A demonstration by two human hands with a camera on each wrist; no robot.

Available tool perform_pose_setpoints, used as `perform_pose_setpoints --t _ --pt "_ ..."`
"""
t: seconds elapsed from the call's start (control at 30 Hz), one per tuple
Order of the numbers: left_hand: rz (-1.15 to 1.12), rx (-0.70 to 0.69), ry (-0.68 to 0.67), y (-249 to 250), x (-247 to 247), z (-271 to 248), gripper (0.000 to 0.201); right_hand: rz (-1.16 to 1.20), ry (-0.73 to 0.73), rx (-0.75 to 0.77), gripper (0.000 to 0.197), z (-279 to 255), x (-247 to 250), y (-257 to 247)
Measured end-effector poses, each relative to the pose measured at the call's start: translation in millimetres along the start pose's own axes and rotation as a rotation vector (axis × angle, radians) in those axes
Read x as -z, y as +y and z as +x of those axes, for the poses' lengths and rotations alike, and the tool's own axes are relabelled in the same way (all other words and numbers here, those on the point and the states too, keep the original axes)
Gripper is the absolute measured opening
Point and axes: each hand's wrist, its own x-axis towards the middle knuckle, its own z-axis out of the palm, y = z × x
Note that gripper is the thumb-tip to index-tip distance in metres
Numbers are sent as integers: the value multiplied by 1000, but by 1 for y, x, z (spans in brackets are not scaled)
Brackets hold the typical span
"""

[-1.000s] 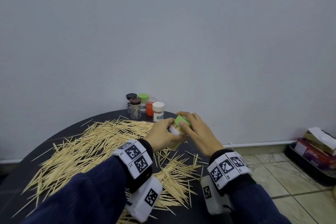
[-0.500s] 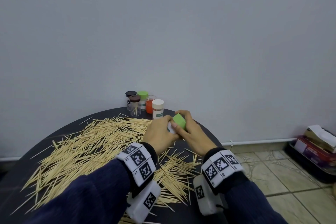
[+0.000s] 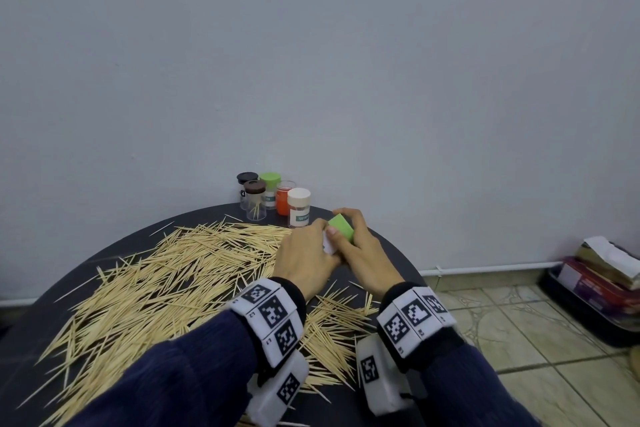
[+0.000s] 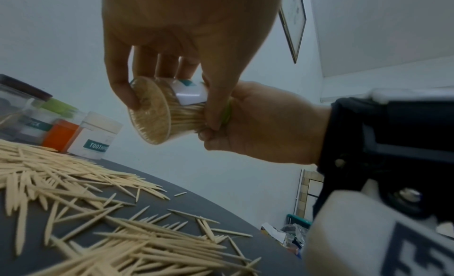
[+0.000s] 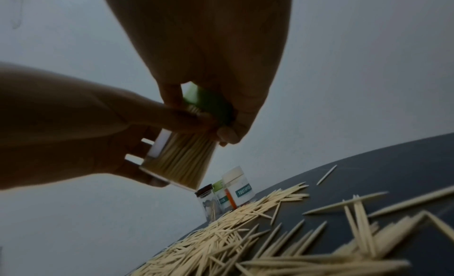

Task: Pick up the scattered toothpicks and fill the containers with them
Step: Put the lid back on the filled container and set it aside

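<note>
A clear toothpick container point(image 4: 157, 109) packed with toothpicks hangs tilted above the table's far right part. My left hand point(image 3: 308, 250) grips its body, fingers curled round the glass and its white label point(image 3: 327, 246). My right hand point(image 3: 356, 239) grips the green lid point(image 3: 341, 227) at the container's mouth, where toothpick ends point(image 5: 194, 110) show under the lid. In the right wrist view the lid point(image 5: 211, 105) sits between my thumb and fingers above the container point(image 5: 181, 159). Loose toothpicks point(image 3: 166, 274) lie spread over the dark round table point(image 3: 394, 253).
Several small containers stand at the table's far edge by the wall: black lid point(image 3: 247, 178), brown lid point(image 3: 254, 187), green lid point(image 3: 270, 180), orange point(image 3: 284, 201), white lid point(image 3: 299, 199). Right of the table is tiled floor point(image 3: 519, 329) with a tray of boxes point(image 3: 602, 281).
The green lid has come down closer onto the container's mouth, hiding more of the toothpick ends. Both hands keep their grip in about the same spot.
</note>
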Motion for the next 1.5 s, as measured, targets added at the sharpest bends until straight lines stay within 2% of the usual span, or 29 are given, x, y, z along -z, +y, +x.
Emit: perform_pose_setpoints --t 0.2,0.37,0.5,0.63,0.8,1.03,1.17,1.4,1.5 --pt "-151 71 -132 -6 0 11 47 -126 -100 -106 56 2 11 -4" --pt "-316 173 -69 -13 -5 43 58 -358 -33 -151 47 8 22 3" --pt "-318 198 -70 -17 -19 76 61 -747 -77 -144 39 8 24 9" --pt "-239 182 -67 -23 -39 106 67 -906 -100 -98 36 10 20 14" --pt "-141 215 -41 -32 -65 132 67 -939 -143 -88 35 13 14 14" --pt "-134 241 -33 -37 -90 147 65 -947 -173 -106 37 16 9 12" --pt "-132 232 -74 -36 -99 152 67 -952 -176 -140 36 16 9 12" --pt "-255 245 -129 -40 -95 147 77 -920 -173 -205 33 15 13 14" --pt "-268 206 -132 -44 -86 143 67 -916 -172 -200 32 15 12 14"
